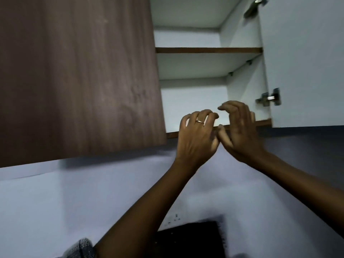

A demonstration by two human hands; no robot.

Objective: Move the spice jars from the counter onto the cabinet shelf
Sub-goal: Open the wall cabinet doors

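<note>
Both your left hand [197,135] and right hand [240,131] hang loosely curled and empty at the white cabinet's brown-edged bottom shelf [264,122], toward 12 o'clock, so lower them to the counter for a jar.

Both arms reach up from the lower edge, the left arm [141,207] rising from 7 o'clock, the right arm [297,185] from 4 o'clock. The left hand [197,138] shows its back, fingers [206,116] curled forward (a ring on one of them). The right hand [240,131] sits just beside it at 3 o'clock, fingers loosely bent, holding nothing. Their thumbs meet or nearly meet between them.
</note>
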